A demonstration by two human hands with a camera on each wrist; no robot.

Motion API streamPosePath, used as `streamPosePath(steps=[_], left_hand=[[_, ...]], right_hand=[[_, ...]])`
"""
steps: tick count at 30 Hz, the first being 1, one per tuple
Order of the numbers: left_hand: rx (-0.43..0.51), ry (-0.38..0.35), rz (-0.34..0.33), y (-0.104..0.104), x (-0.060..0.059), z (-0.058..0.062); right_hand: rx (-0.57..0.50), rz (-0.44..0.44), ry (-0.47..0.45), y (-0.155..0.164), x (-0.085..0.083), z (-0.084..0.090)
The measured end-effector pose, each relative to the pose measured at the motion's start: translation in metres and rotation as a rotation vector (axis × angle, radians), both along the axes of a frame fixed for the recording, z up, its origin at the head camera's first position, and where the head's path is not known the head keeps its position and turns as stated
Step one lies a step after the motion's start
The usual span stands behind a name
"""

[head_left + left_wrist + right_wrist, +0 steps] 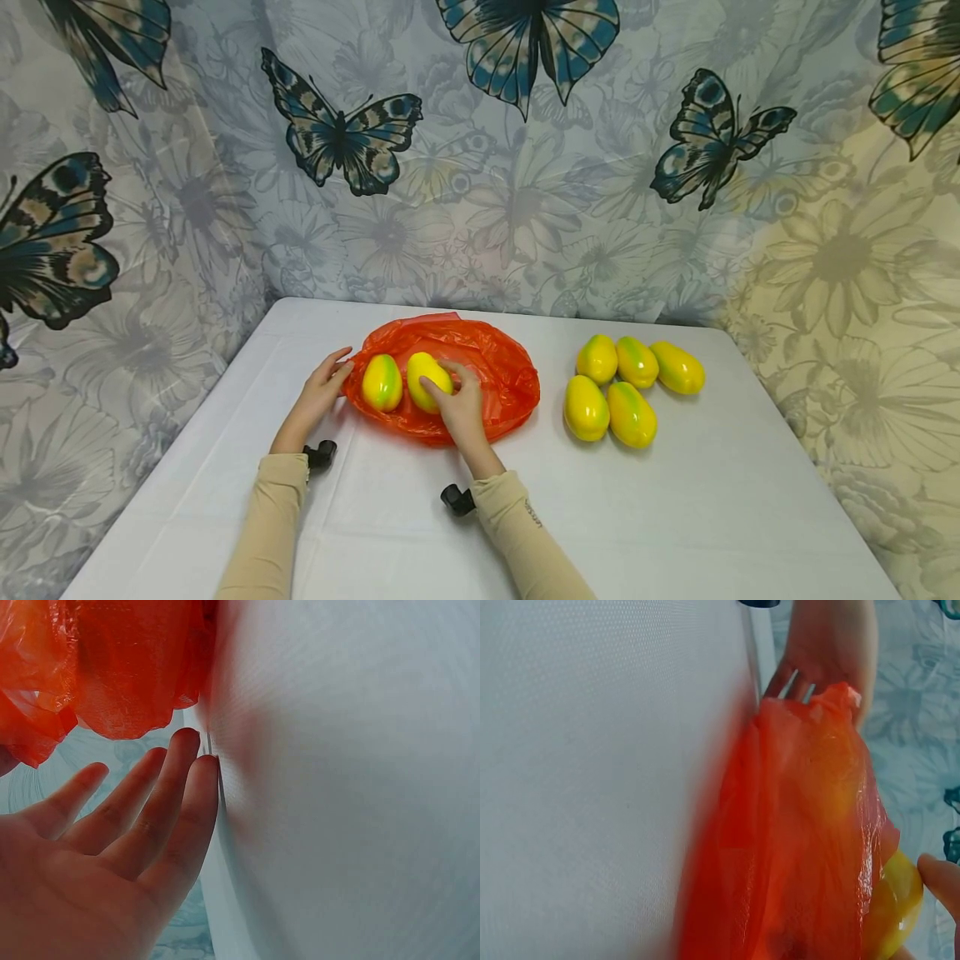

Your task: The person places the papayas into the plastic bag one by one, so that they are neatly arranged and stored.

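Note:
A red plastic bag (513, 379) lies spread on the table with its mouth facing up. One yellow mango with a green streak (382, 385) sits in its left part. Right beside that one, my right hand (463, 410) holds a second yellow mango (422, 375) between thumb and fingers, over the bag. In the right wrist view this held mango (901, 904) shows above the bag's rim. My left hand (321, 390) is at the bag's left edge. Its fingers (191, 795) are extended below the red plastic in the left wrist view, with the thumb mostly out of frame.
Several more yellow mangoes (632, 414) lie grouped on the white table (720, 500), right of the bag. A black wrist camera (321, 455) is on each forearm. Behind the table hangs a butterfly-and-flower patterned cloth (525, 217).

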State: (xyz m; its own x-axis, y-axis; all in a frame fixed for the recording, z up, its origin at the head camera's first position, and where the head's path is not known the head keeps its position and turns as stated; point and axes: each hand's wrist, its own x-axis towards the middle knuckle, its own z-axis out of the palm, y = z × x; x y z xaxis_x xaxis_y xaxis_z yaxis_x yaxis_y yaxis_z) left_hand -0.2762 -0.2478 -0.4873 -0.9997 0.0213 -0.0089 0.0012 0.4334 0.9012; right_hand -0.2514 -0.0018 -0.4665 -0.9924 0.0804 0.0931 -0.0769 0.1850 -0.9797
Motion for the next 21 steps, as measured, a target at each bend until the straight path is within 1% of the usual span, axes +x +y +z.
streamPosePath(steps=[11,21], left_hand=[[-0.010,-0.013,0.004,0.0002,-0.0007,-0.0001],[-0.021,-0.016,0.005,-0.0003,-0.0005,0.0004]], right_hand=[[0.030,-0.022,-0.024,-0.0058,-0.0010,-0.0028],[-0.009,0.001,-0.009,-0.0089,-0.0029,-0.0081]])
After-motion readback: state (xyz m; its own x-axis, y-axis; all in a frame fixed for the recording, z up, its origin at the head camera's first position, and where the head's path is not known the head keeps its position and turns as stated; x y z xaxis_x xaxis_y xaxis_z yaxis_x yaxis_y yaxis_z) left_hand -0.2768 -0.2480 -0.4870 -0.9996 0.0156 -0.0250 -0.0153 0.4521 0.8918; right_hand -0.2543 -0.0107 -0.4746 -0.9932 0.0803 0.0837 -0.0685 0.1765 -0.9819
